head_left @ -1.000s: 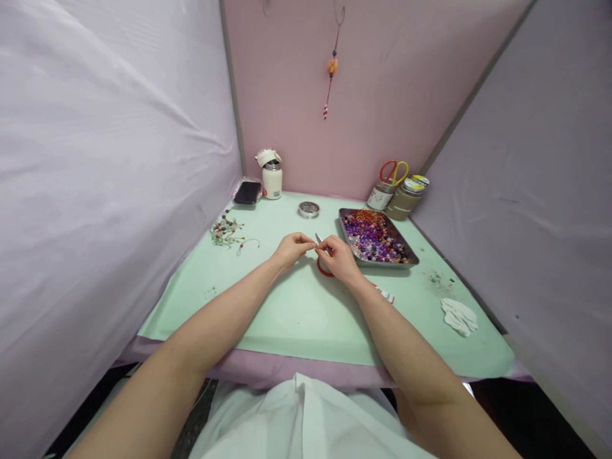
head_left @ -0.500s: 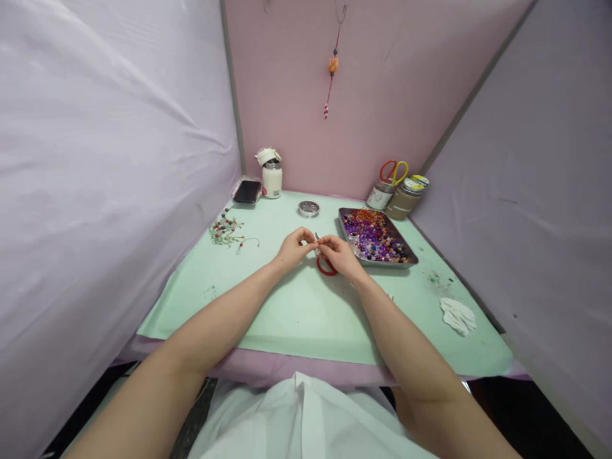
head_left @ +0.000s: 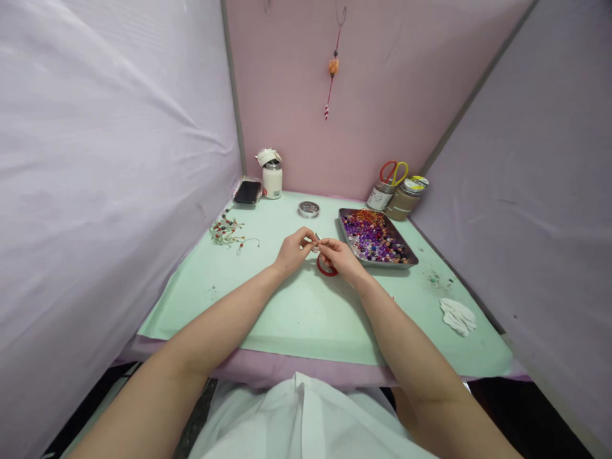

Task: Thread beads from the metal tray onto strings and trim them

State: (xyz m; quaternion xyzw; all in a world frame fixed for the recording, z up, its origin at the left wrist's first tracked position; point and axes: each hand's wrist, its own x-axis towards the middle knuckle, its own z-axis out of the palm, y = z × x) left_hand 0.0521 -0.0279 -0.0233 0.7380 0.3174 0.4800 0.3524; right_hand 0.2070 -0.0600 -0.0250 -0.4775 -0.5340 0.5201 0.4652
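Observation:
My left hand (head_left: 292,248) and my right hand (head_left: 338,256) meet over the middle of the green mat (head_left: 287,306), fingertips touching. My right hand grips red-handled pliers (head_left: 325,268), whose metal tip points toward my left fingers. My left hand pinches something small and pale that I cannot make out at the pliers' tip. A metal tray (head_left: 377,241) full of purple, red and white beads lies just right of my right hand.
A small round tin (head_left: 308,208), a white flask (head_left: 272,175) and a black phone (head_left: 247,192) stand at the back left. Beaded wire pieces (head_left: 227,232) lie at the left. Jars with scissors (head_left: 394,188) are back right. A white cloth (head_left: 458,315) lies right. A beaded charm (head_left: 332,65) hangs above.
Both hands have drawn closer together and shifted slightly away from me; the pliers' tip, plainly showing before, is now mostly covered by the fingers.

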